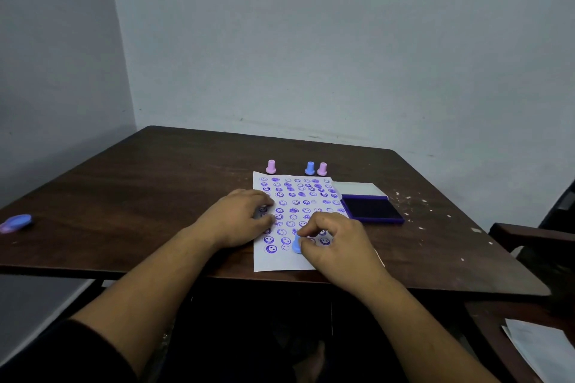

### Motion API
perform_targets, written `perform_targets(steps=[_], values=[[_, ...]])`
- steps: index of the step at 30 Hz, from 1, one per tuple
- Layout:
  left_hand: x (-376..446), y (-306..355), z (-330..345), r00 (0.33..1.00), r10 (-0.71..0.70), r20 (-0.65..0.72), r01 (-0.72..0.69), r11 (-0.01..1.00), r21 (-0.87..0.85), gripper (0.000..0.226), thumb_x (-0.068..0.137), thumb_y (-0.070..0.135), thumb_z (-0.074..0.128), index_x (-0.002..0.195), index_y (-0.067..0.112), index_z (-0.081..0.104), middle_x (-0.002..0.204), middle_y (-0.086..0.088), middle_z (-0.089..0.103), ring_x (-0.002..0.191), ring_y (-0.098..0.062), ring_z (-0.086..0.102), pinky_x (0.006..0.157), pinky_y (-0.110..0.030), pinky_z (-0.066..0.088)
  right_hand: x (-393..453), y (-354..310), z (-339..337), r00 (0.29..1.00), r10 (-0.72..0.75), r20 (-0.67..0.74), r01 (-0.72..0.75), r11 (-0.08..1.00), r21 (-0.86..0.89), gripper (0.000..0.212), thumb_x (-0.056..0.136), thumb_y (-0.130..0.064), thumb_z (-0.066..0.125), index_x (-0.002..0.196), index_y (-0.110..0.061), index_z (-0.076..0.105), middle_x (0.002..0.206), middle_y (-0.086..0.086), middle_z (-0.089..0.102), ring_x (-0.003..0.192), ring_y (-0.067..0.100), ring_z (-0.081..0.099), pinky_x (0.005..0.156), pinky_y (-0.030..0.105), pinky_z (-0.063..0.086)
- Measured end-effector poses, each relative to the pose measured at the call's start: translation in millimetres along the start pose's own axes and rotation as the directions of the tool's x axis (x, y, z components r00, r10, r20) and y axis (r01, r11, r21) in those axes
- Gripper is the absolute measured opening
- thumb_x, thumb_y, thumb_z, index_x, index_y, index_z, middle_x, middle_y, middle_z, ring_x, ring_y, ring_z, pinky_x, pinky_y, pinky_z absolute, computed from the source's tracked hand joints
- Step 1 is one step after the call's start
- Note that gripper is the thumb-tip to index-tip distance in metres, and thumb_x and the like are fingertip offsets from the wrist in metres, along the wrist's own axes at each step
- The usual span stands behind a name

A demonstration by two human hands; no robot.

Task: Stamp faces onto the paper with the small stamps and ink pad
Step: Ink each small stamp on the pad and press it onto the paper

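Blue plastic stamp [296, 244], round-based, stands on the paper [281, 261] near its front edge, pinched by the curled fingers of the right hand [337, 246]. Left hand [239, 218] rests on the sheet's left side, fingers loosely bent, holding nothing. Rows of purple smiley prints cover the sheet on the dark wood table [155, 196]. Right of it lies the rectangular ink pad [371, 210], open. Beyond stand two pink stamps [271, 167] and one blue.
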State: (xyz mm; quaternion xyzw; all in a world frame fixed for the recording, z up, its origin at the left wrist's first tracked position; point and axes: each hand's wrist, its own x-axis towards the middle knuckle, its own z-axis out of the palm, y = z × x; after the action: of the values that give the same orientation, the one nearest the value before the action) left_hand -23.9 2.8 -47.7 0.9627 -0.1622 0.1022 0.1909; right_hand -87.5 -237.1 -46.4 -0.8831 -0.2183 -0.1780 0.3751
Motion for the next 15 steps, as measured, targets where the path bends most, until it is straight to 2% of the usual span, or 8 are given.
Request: perform_targets(steps=[3,8,15], values=[[0.3,0.1,0.1,1.000,0.003,0.004,-0.003,1.000,0.000,0.054,0.090,0.056,0.052,0.137,0.029,0.058,0.144,0.012,0.055,0.133,-0.014,0.043,0.109,-0.037,0.040,-0.7,1.1,0.9,1.000,-0.004,-0.006,0.004,1.000,-0.002,0.006,0.080,-0.025,0.078,0.085,-0.029,0.077,0.095,-0.025,0.074,0.093,0.004,0.067,0.081,0.021,0.053],[-0.7,0.2,-0.5,1.000,0.001,0.010,-0.001,1.000,-0.003,0.058,0.087,0.058,0.050,0.136,0.029,0.059,0.143,0.012,0.056,0.132,-0.014,0.044,0.109,-0.039,0.040,-1.2,3.0,0.4,1.000,-0.016,-0.021,0.016,1.000,-0.007,0.009,0.080,-0.023,0.080,0.084,-0.030,0.077,0.096,-0.029,0.073,0.093,0.003,0.068,0.080,0.017,0.050],[-0.7,1.3,-1.5,1.000,0.012,0.012,-0.012,1.000,-0.006,0.057,0.087,0.057,0.051,0.136,0.028,0.059,0.143,0.011,0.057,0.133,-0.015,0.045,0.110,-0.039,0.039,-4.1,1.5,-1.6,0.999,-0.042,-0.008,0.042,0.999,-0.004,0.007,0.083,-0.022,0.076,0.087,-0.027,0.074,0.095,-0.022,0.073,0.091,0.007,0.068,0.080,0.022,0.053]])
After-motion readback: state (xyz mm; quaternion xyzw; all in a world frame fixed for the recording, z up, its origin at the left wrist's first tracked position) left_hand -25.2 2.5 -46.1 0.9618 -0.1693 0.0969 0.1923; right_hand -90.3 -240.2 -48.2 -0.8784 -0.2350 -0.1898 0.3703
